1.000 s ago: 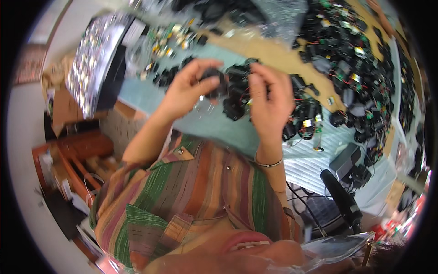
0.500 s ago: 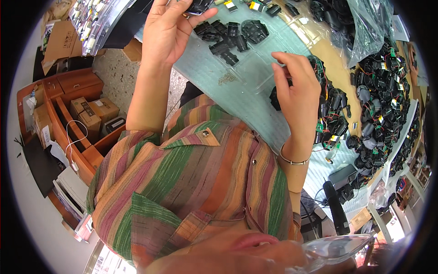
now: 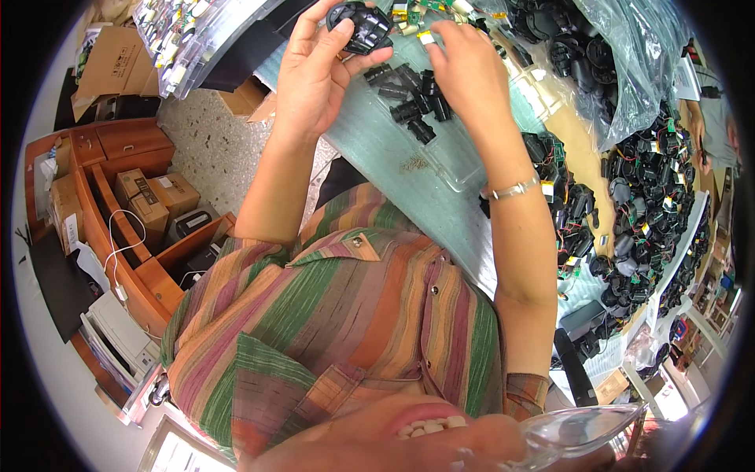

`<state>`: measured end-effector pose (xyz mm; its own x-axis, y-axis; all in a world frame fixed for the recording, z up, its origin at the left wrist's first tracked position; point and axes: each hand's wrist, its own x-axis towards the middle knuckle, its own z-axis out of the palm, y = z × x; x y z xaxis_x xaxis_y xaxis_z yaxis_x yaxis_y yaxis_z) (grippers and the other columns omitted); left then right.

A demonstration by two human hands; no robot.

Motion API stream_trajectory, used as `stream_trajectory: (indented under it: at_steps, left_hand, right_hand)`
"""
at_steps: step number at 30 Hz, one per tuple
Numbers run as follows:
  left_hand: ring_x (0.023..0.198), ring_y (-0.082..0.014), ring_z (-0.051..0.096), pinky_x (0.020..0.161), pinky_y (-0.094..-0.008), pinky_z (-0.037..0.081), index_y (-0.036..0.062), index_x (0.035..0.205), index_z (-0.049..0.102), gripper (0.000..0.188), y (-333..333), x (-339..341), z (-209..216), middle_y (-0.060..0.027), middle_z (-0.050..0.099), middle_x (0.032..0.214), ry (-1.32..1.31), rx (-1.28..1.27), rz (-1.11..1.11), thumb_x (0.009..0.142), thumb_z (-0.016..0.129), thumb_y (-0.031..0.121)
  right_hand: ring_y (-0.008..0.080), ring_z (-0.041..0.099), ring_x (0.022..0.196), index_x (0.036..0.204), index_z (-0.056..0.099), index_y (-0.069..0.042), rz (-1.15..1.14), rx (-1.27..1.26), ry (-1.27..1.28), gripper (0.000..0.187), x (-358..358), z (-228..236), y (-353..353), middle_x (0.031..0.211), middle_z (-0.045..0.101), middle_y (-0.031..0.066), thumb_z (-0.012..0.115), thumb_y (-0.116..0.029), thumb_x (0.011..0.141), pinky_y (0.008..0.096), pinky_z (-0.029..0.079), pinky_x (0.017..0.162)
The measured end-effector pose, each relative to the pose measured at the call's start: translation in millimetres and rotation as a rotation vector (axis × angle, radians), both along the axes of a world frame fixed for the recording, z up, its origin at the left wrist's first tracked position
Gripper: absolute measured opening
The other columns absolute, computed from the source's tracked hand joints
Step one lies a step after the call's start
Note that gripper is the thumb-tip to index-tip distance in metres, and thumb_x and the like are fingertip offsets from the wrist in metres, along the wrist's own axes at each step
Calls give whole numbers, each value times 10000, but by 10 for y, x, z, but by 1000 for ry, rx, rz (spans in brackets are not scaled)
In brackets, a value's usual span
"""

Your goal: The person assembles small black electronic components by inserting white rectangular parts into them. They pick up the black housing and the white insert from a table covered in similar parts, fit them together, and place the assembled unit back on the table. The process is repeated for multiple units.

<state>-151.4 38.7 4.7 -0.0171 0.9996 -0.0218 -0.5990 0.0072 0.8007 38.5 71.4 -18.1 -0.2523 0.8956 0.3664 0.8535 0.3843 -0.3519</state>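
Head view: my left hand [image 3: 318,75] grips a black plastic shell [image 3: 360,25], fingers curled round its rim, raised above the counter [image 3: 440,197]. My right hand [image 3: 464,67] pinches a small yellow-tipped part [image 3: 426,38] beside it. I judge the shell light, rigid and smooth, likely to slip; best held by its edges. Loose black parts [image 3: 409,98] lie on a clear tray [image 3: 460,169] below. A clear bag [image 3: 629,71] of similar shells sits to the right; cardboard boxes [image 3: 153,197] crowd the floor left.

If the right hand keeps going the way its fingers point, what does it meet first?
Probably the small yellow-tipped components just past the right hand, whose fingers point toward the frame's top-left, though depth is unclear.
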Motion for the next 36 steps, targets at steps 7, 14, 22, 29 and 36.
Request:
stream_trajectory:
  at_steps: [7, 14, 22, 29, 36]
  left_hand:
    - [1131, -230, 637, 911, -431, 604, 51, 1427, 445, 402, -2, -86, -31, -176, 574, 1328, 203, 95, -22, 1029, 484, 90]
    - [1171, -200, 603, 923, -403, 588, 54, 1417, 468, 398, 66, 36, -70, -146, 539, 1378, 255, 98, -182, 1024, 511, 94]
    - [1091, -122, 607, 838, -292, 593, 92, 1406, 504, 406, 21, 463, 105, -69, 617, 1266, 380, 168, -372, 1004, 537, 51]
    - [1059, -105, 606, 750, -245, 600, 77, 1348, 592, 364, -15, 751, 140, -43, 620, 1256, 451, 275, -420, 997, 531, 6]
    - [1061, -113, 614, 790, -264, 597, 77, 1329, 612, 341, 57, 681, 62, -49, 631, 1265, 502, 256, -328, 1009, 508, 20]
  right_hand:
    - [256, 645, 858, 1078, 681, -102, -10, -87, 138, 289, 84, -231, 198, 954, 655, 92, 698, -139, 792, 395, 537, 753]
    - [127, 663, 844, 1110, 683, 25, 32, -522, 1284, 265, 737, 341, 33, 915, 669, 47, 678, 47, 846, 252, 544, 767]
    - [134, 653, 927, 1203, 648, 12, 131, -496, 1418, 330, 975, 584, -370, 1079, 685, 71, 714, -3, 880, 278, 541, 849]
    - [131, 643, 960, 1245, 640, 10, 96, -418, 1481, 329, 867, 533, -640, 1079, 686, 70, 676, -41, 922, 281, 543, 848]
    - [173, 662, 1000, 1299, 584, 7, 76, -373, 1558, 326, 1004, 486, -700, 1104, 685, 111, 574, -129, 1003, 324, 536, 923]
